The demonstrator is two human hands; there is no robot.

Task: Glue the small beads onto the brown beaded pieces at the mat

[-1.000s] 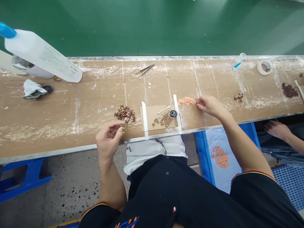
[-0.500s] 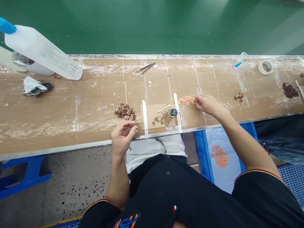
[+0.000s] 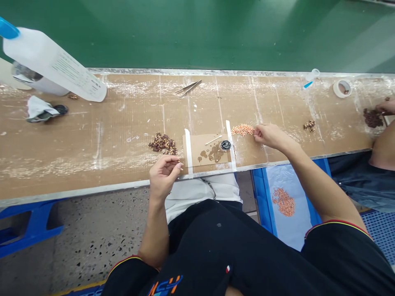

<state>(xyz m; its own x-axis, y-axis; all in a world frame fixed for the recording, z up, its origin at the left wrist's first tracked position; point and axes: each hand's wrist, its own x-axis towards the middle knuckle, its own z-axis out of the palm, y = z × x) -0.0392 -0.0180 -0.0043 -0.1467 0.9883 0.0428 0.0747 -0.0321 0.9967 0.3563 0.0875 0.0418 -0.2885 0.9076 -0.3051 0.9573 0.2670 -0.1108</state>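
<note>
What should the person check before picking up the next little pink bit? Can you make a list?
1. Right hand at the pink pile: ok, fingertips touch its edge.
2. Pink bits left on the bench: ok, a small heap remains.
3. Left hand holding a part: cannot tell, fingers are pinched but anything between them is too small to see.
4. Taped card flat on the bench: ok, white tape strips hold both sides.
5. Small black round part on the card: ok, it sits near the right strip.
6. Co-worker's hand out of the way: ok, far right, at another dark pile.
</note>
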